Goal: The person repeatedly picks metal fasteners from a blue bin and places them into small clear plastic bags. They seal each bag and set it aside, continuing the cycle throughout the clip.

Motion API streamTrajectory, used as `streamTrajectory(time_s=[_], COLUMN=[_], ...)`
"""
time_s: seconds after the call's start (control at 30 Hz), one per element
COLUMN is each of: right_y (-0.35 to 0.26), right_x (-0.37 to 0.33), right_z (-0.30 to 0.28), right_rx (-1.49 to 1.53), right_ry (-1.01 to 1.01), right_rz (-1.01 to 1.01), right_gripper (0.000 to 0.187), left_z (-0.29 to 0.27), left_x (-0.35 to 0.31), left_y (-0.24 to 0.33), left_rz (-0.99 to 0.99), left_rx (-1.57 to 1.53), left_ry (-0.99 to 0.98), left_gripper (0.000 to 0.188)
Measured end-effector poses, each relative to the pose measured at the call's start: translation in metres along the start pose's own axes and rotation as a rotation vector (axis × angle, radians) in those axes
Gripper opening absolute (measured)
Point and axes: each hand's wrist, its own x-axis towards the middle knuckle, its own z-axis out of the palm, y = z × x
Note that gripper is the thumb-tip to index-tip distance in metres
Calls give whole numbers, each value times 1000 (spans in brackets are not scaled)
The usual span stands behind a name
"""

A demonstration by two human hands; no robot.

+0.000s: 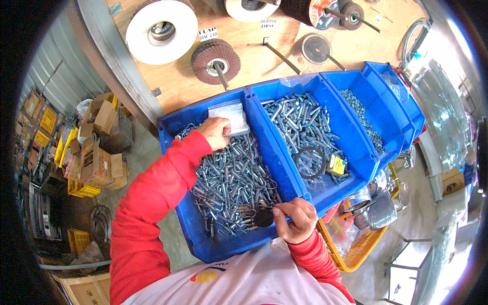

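The right hand point(295, 219) is pinching a small metal piece at the blue bin's point(175, 129) near edge; the left hand point(216, 133) is gripping a clear plastic bag point(229, 116) at its far edge (well apart).

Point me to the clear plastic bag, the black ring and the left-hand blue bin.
clear plastic bag point(230, 116), head view, middle of the bag.
black ring point(296, 154), head view, its left rim.
left-hand blue bin point(219, 248), head view, its near wall.
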Motion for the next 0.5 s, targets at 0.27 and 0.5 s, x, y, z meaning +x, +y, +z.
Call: streamTrajectory(time_s=[0.27,0.5], right_y=[4,-13], right_x=[1,11], right_z=[19,18], right_rx=[-141,28], right_ry=[-72,4], right_rz=[-14,210], right_gripper=[15,9], left_z=[-2,-52], left_x=[-9,-80], left_y=[-1,63], left_rz=[-102,-136], left_rx=[-222,-921], left_ry=[242,235], left_gripper=[39,36])
